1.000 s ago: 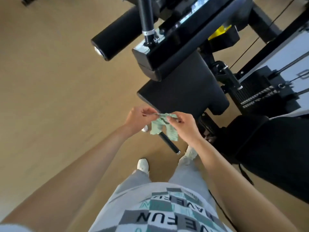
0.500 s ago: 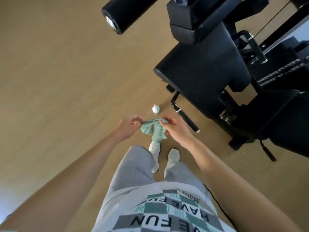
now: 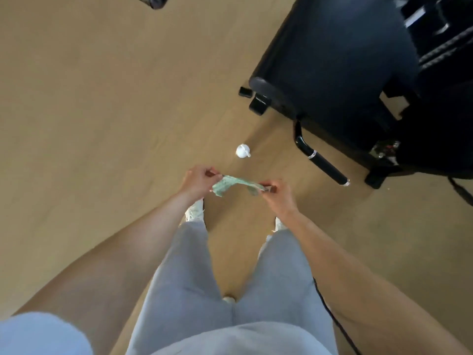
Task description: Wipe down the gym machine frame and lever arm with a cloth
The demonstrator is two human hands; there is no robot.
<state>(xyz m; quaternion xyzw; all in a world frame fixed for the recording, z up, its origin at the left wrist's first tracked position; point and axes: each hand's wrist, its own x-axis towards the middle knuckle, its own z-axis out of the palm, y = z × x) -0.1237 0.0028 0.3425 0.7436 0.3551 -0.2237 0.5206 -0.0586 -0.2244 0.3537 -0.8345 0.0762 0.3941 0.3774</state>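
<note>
A small green patterned cloth (image 3: 231, 185) is stretched between my hands above the floor. My left hand (image 3: 199, 181) pinches its left end and my right hand (image 3: 275, 192) pinches its right end. The black gym machine (image 3: 340, 62) fills the upper right, its padded seat nearest. A black lever handle (image 3: 320, 160) with silver rings slants down from the machine's base, to the right of my hands. Neither hand touches the machine.
A small white round object (image 3: 242, 151) lies on the tan wooden floor (image 3: 102, 111) just beyond the cloth. Black machine feet (image 3: 258, 105) stand by the seat's left corner. My grey trousers and white shoes are below; a thin black cable (image 3: 332, 316) hangs by my right arm.
The view has tilted down and back, so the machine slid to the upper right. My hands moved apart, pulling the bunched cloth out into a strip.
</note>
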